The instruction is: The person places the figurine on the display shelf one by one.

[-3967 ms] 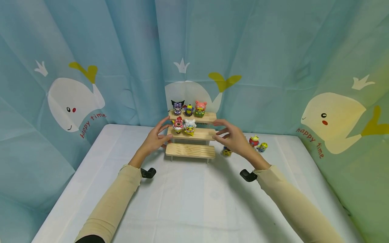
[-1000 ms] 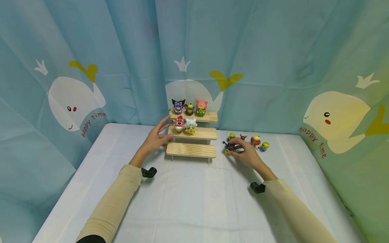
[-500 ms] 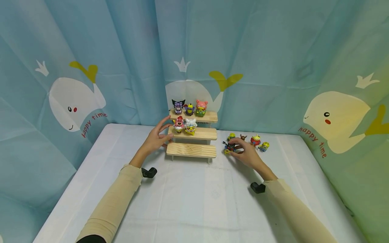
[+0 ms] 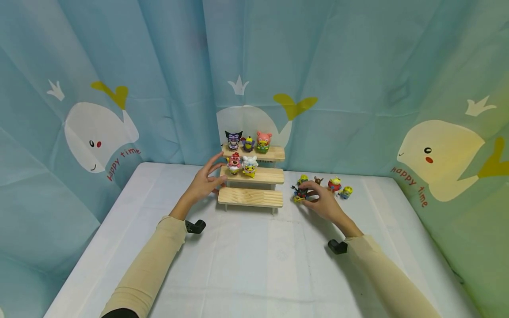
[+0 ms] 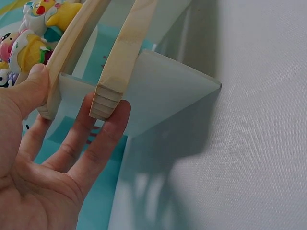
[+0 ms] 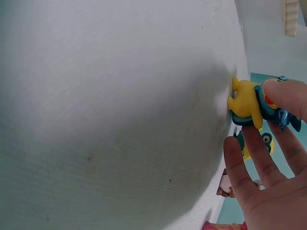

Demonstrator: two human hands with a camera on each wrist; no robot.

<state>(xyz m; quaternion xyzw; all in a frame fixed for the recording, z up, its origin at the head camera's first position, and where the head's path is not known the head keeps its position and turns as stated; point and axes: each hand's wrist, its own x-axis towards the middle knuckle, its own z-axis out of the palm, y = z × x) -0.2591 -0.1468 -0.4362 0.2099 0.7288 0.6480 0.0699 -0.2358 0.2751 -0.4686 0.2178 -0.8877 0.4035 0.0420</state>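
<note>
A three-tier wooden display stand (image 4: 249,197) stands at the back of the table. My left hand (image 4: 202,183) holds its left end; in the left wrist view the thumb (image 5: 34,86) lies on one board, with fingertips against the board ends. To the right of the stand, my right hand (image 4: 324,204) pinches a small yellow figurine (image 6: 245,99) with a dark blue hood. Its feet are at the tabletop in the right wrist view. A dark-eared figurine (image 4: 233,140), a purple-caped one (image 4: 248,144) and a pink-hooded one (image 4: 263,141) occupy the top tier. Red-topped (image 4: 234,163) and white-hooded (image 4: 249,165) figurines share the middle tier.
Behind and beside the right hand are a green-and-yellow figurine (image 4: 303,179), a brown one (image 4: 318,180), a red one (image 4: 334,183) and a yellow-and-blue one (image 4: 346,192). A blue whale-print curtain (image 4: 350,88) hangs around the white table (image 4: 254,265).
Since the earliest frame my right hand has left the stand's right end, moved right and taken hold of the hooded figurine. The left hand stays put. Over the last second almost nothing moves.
</note>
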